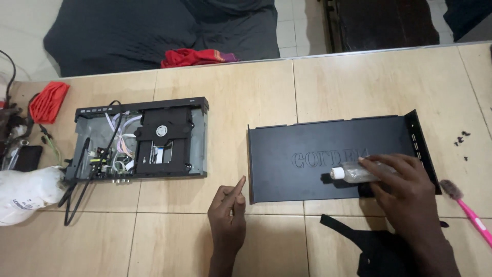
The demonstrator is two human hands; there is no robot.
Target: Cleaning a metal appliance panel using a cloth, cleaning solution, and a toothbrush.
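- The right hand (pixel 405 187) lies over a small clear plastic bottle (pixel 356 173) with a white cap; its grip is closed around the bottle's body, fingers across the top.
- The bottle lies on its side, cap pointing left, resting on the black metal cover (pixel 307 161) near that cover's lower right part.
- The cover is a flat dark panel with raised lettering on its face and a turned-up flange at its right end; it sits slightly askew on the tabletop (pixel 230 97).
- The left hand (pixel 229 208) holds nothing: fingers loosely curled, index finger pointing up, just beside the cover's lower left corner without touching it.
- Left of centre, well apart from the cover, sits an opened disc player (pixel 138 139), its drive tray, wires and boards exposed, black cables trailing off its near left corner.
- A pink-handled brush (pixel 469 208) lies near the tabletop's right edge, just beyond the cover's flange; small dark screws (pixel 461 137) are scattered above it.
- A black cloth (pixel 379 246) lies at the near edge below the right wrist.
- A white plastic bag (pixel 25 192) and an orange cloth (pixel 47 101) crowd the left edge.
- Bare tabletop lies between player and cover, and along the far side above the cover.
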